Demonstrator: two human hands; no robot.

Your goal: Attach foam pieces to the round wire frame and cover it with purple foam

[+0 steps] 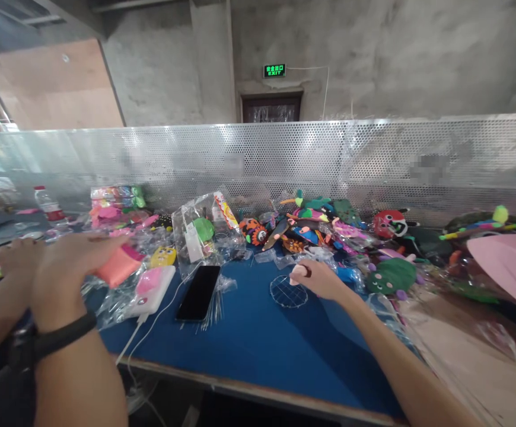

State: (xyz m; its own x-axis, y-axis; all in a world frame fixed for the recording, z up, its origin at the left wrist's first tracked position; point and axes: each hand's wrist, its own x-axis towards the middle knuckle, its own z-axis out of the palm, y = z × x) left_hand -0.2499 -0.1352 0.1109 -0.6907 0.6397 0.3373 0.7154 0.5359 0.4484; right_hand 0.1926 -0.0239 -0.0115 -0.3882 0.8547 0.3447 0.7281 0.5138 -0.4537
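- hands first: our right hand (318,279) lies on the blue table (249,338), fingers curled loosely over the far edge of a round wire mesh disc (288,292), touching it without a firm grasp that we can make out.
- our left hand (77,252) is raised and turned sideways, fingers stretched out and loose, gripping nothing; a pink-orange pouch (118,265) sits just behind it, and we cannot tell whether they touch.
- a black band (62,335) circles our left wrist.
- between our hands lies a black phone (198,292), face up, beside a white-and-pink power bank (151,289).
- behind the disc, a heap of colourful felt toys (311,225) in clear bags stretches along the perforated metal screen (284,154).
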